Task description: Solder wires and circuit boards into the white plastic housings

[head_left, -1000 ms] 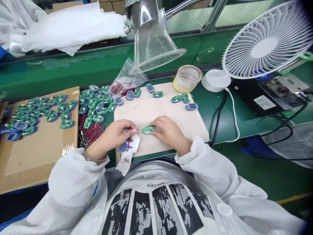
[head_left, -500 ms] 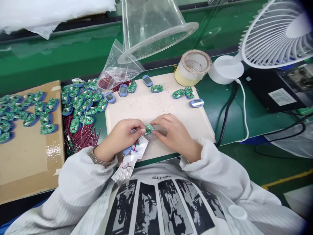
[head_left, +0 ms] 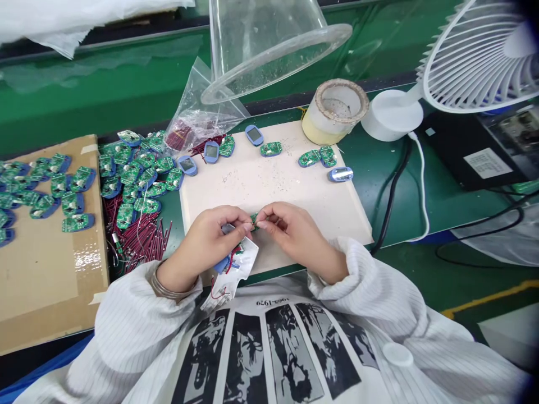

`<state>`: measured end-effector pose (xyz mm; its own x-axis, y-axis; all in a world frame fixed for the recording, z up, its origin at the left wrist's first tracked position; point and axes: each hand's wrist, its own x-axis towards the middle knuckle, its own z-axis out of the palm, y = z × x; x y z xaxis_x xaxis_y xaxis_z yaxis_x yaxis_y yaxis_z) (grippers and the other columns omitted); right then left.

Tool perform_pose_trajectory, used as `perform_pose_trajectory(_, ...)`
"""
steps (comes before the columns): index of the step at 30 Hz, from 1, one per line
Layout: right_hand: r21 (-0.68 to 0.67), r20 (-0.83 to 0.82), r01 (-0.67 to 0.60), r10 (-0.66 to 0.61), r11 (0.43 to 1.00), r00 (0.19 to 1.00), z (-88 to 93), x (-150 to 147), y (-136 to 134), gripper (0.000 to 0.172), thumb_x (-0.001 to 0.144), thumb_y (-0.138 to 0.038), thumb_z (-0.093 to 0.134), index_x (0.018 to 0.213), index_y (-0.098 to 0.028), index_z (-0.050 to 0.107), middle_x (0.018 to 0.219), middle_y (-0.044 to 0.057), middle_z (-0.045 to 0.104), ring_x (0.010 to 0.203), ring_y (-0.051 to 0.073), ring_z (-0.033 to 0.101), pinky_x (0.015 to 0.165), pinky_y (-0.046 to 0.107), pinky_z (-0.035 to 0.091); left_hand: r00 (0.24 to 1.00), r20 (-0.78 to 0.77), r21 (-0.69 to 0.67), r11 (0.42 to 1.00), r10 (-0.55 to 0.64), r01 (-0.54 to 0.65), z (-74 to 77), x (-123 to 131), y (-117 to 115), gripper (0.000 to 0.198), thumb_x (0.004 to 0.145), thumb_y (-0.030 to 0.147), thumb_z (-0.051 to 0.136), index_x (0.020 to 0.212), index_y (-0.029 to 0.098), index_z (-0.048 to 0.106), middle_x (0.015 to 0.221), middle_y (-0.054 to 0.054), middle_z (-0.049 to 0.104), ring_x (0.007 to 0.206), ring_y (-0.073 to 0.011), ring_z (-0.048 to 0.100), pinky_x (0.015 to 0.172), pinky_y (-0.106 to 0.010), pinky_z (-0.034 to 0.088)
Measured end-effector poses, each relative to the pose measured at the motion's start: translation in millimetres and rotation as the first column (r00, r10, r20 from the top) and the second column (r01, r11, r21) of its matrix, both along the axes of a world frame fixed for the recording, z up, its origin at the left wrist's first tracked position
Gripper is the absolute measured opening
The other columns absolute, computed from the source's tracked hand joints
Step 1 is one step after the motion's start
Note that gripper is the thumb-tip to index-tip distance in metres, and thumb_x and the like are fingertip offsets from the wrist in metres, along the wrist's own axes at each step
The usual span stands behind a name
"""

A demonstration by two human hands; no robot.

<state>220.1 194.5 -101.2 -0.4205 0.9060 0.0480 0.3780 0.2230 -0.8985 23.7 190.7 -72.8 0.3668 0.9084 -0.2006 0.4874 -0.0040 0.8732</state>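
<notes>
- Green PCB (head_left: 254,219), small one, sits btwn the fingertips of both hands, over the lower-middle bit of the beige sheet (head_left: 273,188). Mostly hidden by fingers tbh.
- L hand (head_left: 221,233): thumb + fingers pinched tog. on the PCB's left edge. Can't tell if a wire's in there too.
- R hand (head_left: 297,230): thumb + index pinched on the other side of it, so the tips of both hands nearly meet.
- White scrap (head_left: 248,259) hangs under the L hand, w/ blue plastic (head_left: 222,265) and red wires (head_left: 230,260) on it. Can't tell if the palm grips it.
- More blue-backed boards (head_left: 138,168) heaped to the left, next to dark red wires (head_left: 145,241); others on the cardboard (head_left: 46,269). A few more units line the sheet's far edge, some w/ the screen up, e.g. the blue unit (head_left: 254,135).
- Writing: shirt print (head_left: 273,302) is upside down from this angle, ends in "1979"; first half's fuzzy, maybe 1963.
- Black box (head_left: 458,157) on the right has a white label (head_left: 488,163), text too small to read. Faint marks (head_left: 227,178) on the sheet, illegible too. No idea re brands.
</notes>
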Motion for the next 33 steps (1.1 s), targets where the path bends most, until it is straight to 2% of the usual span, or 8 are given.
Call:
perform_pose_trajectory(6, -0.011, -0.005, 0.034, -0.034, 0.999, 0.999, 3.6, 3, -4, 0.010, 0.086, -0.010, 0.067, 0.090, -0.019, 0.065, 0.083, -0.003, 0.069, 0.067, 0.010, 0.060, 0.061, 0.022, 0.046, 0.999, 0.032, 0.005, 1.000, 0.017, -0.017, -1.0, 4, -1, 0.017, 0.086, 0.028, 0.057, 0.080, 0.016, 0.068, 0.075, -0.002, 0.071, 0.070, -0.0139, 0.064, 0.068, -0.026, 0.047)
perform_pose_trajectory(9, 0.148, 0.063, 0.043, -0.053, 0.988, 0.997, 3.4, 1, -6, 0.010, 0.084, -0.011, 0.071, 0.084, -0.019, 0.065, 0.077, -0.004, 0.067, 0.065, 0.011, 0.059, 0.061, 0.023, 0.046, 1.000, 0.004, 0.011, 1.000, 0.024, -0.024, -1.4, 5, -2, 0.016, 0.085, 0.027, 0.056, 0.082, 0.016, 0.068, 0.075, -0.002, 0.071, 0.069, -0.0145, 0.064, 0.067, -0.026, 0.047)
perform_pose_trajectory(13, 0.484, 0.232, -0.053, -0.070, 0.874, 0.970, -0.2, -1, -12, 0.009, 0.094, -0.014, 0.058, 0.088, -0.015, 0.064, 0.085, 0.004, 0.069, 0.081, 0.018, 0.062, 0.073, 0.030, 0.049, 0.994, -0.093, 0.039, 0.998, 0.053, -0.049, 0.6, 8, -4, 0.016, 0.083, 0.025, 0.055, 0.079, 0.017, 0.068, 0.073, -0.002, 0.071, 0.068, -0.0152, 0.064, 0.067, -0.027, 0.046)
perform_pose_trajectory(16, 0.609, 0.315, -0.117, -0.103, 0.785, 0.944, -2.1, -2, -17, 0.015, 0.098, -0.012, 0.049, 0.095, -0.013, 0.063, 0.091, 0.008, 0.068, 0.084, 0.019, 0.061, 0.074, 0.032, 0.049, 0.990, -0.116, 0.048, 0.996, 0.081, -0.075, 1.5, 9, -6, 0.017, 0.084, 0.026, 0.055, 0.075, 0.017, 0.067, 0.070, -0.001, 0.070, 0.066, -0.0150, 0.063, 0.067, -0.028, 0.045)
perform_pose_trajectory(18, 0.574, 0.290, -0.083, -0.108, 0.815, 0.951, -2.2, -3, -19, 0.016, 0.098, -0.013, 0.047, 0.095, -0.015, 0.062, 0.090, 0.007, 0.067, 0.084, 0.019, 0.060, 0.073, 0.031, 0.048, 0.991, -0.096, 0.034, 0.995, 0.092, -0.089, 1.1, 9, -7, 0.018, 0.086, 0.027, 0.055, 0.076, 0.017, 0.067, 0.071, -0.001, 0.070, 0.066, -0.0149, 0.063, 0.067, -0.028, 0.045)
perform_pose_trajectory(23, 0.234, 0.122, 0.066, -0.096, 0.970, 0.988, 0.6, -3, -15, 0.007, 0.093, -0.014, 0.059, 0.087, -0.019, 0.058, 0.085, 0.001, 0.062, 0.075, 0.015, 0.057, 0.064, 0.026, 0.044, 0.997, -0.043, 0.032, 0.998, 0.059, -0.057, 1.1, 8, -8, 0.020, 0.087, 0.029, 0.055, 0.076, 0.017, 0.067, 0.072, -0.001, 0.070, 0.069, -0.0150, 0.063, 0.068, -0.028, 0.046)
perform_pose_trajectory(26, 0.164, 0.080, 0.056, -0.070, 0.985, 0.994, 2.7, -2, -12, 0.008, 0.093, -0.014, 0.059, 0.088, -0.019, 0.057, 0.086, 0.000, 0.061, 0.075, 0.014, 0.056, 0.064, 0.025, 0.042, 0.998, -0.047, 0.055, 0.998, 0.046, -0.044, 2.7, 9, -8, 0.019, 0.086, 0.027, 0.056, 0.076, 0.017, 0.067, 0.073, -0.001, 0.070, 0.070, -0.0152, 0.064, 0.069, -0.028, 0.045)
perform_pose_trajectory(33, 0.279, 0.129, 0.050, -0.089, 0.959, 0.988, -0.6, -5, -18, 0.010, 0.096, -0.015, 0.049, 0.089, -0.018, 0.055, 0.086, 0.003, 0.058, 0.078, 0.016, 0.054, 0.068, 0.029, 0.042, 0.981, 0.023, 0.047, 0.980, 0.195, -0.195, -1.7, 13, -14, 0.014, 0.085, 0.025, 0.059, 0.077, 0.017, 0.066, 0.069, 0.000, 0.070, 0.066, -0.0134, 0.062, 0.065, -0.026, 0.046)
